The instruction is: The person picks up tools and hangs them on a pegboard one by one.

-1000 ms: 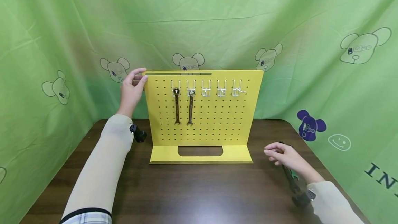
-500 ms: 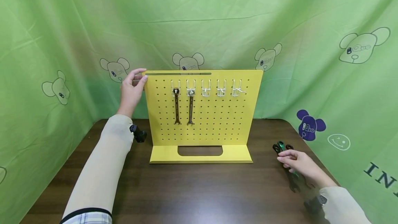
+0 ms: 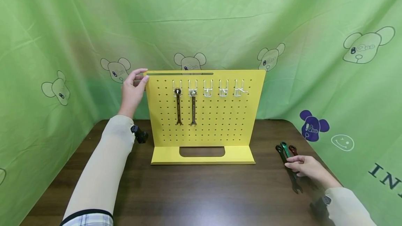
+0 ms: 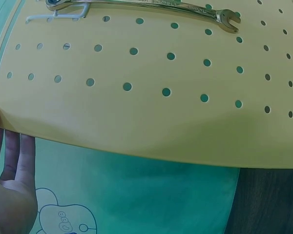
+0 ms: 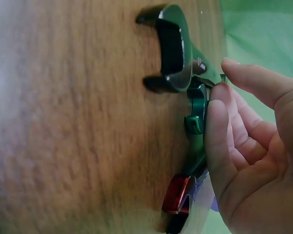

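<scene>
At the upper left corner of a yellow pegboard (image 3: 220,133), my left hand (image 3: 132,91) pinches the edge, thumb in front and fingers behind. On the right of the table my right hand (image 3: 309,171) has its thumb and fingertips closed about the shaft of a green combination wrench (image 5: 197,112). Just left of it lies a larger dark wrench (image 3: 294,184), close by the fingertips. A red wrench (image 5: 178,193) lies on the other side, its shaft partly hidden by the hand. Two more wrenches, one dark (image 3: 178,109) and one grey (image 3: 193,111), hang from hooks on the board.
Three white wire hooks (image 3: 208,91) to the right of the hanging wrenches carry nothing. The board's flat base (image 3: 166,156) stands on a dark wooden table (image 3: 201,194). Green curtains (image 3: 201,27) with printed bear heads surround the table.
My right hand has moved right and down onto the wrenches, and its fingertips have closed in on the green one. The left hand stays on the board's corner.
</scene>
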Action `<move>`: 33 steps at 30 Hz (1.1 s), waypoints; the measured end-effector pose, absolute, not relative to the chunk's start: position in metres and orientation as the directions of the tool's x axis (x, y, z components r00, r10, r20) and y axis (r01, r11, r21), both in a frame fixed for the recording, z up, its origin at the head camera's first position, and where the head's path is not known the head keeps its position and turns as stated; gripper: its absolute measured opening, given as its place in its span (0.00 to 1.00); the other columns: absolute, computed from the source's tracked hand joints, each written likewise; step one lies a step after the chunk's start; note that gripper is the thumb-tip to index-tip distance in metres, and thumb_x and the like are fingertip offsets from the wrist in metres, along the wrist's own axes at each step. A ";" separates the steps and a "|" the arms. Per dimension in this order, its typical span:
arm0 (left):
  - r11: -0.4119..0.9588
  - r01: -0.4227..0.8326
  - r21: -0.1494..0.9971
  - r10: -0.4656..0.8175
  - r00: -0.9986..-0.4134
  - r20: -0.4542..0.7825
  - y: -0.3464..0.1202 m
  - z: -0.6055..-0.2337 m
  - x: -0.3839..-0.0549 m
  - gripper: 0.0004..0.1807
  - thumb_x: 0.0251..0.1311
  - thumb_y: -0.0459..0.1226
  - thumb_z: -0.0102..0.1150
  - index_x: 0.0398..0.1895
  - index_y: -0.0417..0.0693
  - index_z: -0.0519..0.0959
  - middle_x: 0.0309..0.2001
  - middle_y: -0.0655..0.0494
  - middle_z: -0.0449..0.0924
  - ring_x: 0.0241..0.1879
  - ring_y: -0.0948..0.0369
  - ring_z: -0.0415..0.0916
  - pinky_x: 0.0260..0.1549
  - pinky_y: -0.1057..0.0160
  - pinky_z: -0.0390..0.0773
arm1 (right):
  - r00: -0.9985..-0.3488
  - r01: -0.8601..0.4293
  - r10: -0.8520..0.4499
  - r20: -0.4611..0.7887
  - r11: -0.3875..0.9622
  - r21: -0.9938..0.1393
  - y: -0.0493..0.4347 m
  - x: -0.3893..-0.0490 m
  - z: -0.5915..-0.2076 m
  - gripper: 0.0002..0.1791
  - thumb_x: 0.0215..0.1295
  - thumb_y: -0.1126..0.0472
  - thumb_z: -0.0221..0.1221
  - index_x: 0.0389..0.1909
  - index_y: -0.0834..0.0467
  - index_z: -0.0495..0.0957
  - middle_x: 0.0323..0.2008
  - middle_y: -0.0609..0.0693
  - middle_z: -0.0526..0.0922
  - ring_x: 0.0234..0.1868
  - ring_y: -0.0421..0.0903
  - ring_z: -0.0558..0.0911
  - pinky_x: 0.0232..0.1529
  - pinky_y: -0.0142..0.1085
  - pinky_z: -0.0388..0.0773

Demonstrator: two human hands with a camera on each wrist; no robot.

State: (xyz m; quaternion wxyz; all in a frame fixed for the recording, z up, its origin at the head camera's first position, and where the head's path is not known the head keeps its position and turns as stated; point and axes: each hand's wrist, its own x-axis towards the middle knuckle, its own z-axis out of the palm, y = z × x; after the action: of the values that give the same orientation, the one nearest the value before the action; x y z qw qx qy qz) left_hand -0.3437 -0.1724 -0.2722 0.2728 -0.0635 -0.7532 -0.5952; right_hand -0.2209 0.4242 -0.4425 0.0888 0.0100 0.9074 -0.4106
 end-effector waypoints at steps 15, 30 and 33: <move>0.282 0.417 0.864 -0.228 -0.846 0.482 -0.174 -0.273 -0.346 0.17 0.71 0.43 0.59 0.61 0.55 0.79 0.50 0.51 0.77 0.43 0.59 0.77 0.49 0.55 0.83 | -0.982 0.167 0.064 -0.180 0.749 -0.641 0.417 -0.232 -0.440 0.26 0.62 0.51 0.69 0.44 0.73 0.82 0.30 0.50 0.85 0.30 0.43 0.82 0.30 0.38 0.86; 0.315 0.408 0.857 -0.247 -0.836 0.490 -0.171 -0.272 -0.345 0.17 0.71 0.43 0.58 0.60 0.55 0.79 0.50 0.49 0.78 0.43 0.59 0.77 0.47 0.58 0.82 | -0.979 0.199 0.131 -0.156 0.779 -0.595 0.415 -0.230 -0.442 0.19 0.60 0.47 0.69 0.28 0.62 0.86 0.19 0.45 0.81 0.24 0.43 0.82 0.25 0.36 0.82; 0.313 0.407 0.858 -0.245 -0.838 0.487 -0.171 -0.272 -0.345 0.17 0.71 0.43 0.58 0.61 0.55 0.79 0.50 0.49 0.78 0.43 0.59 0.77 0.48 0.58 0.82 | -0.979 0.197 0.134 -0.151 0.790 -0.581 0.413 -0.229 -0.441 0.19 0.60 0.47 0.69 0.26 0.61 0.85 0.19 0.45 0.80 0.24 0.42 0.81 0.24 0.36 0.81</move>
State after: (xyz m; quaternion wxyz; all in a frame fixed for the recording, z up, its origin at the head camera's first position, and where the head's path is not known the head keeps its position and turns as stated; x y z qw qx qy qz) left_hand -0.3450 -0.1710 -0.2720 0.2793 -0.0530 -0.7607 -0.5836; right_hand -0.2293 0.4126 -0.4407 0.0509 0.0875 0.9446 -0.3122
